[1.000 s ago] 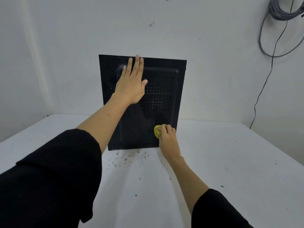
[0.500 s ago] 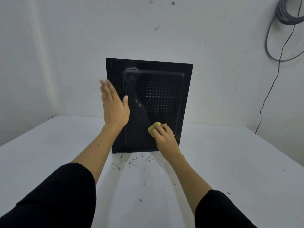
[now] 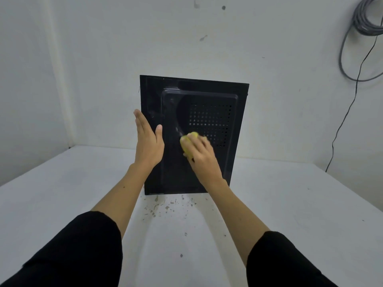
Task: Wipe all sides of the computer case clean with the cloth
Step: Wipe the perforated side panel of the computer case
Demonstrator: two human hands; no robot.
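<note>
Head view: the computer case (image 3: pixel 192 112) stands upright on the table (image 3: pixel 62 193), near the back wall. Your left hand (image 3: pixel 148 141) has come down off the top of the side panel; it now braces the case's left edge, fingers straight and pressed together. Your right hand (image 3: pixel 202 155), fingers curled around the yellow cloth (image 3: pixel 187 141), has moved up from the panel's lower right corner to just below the vent holes (image 3: pixel 210 121). The lower panel appears done; the upper panel and remaining sides are probably still unwiped.
</note>
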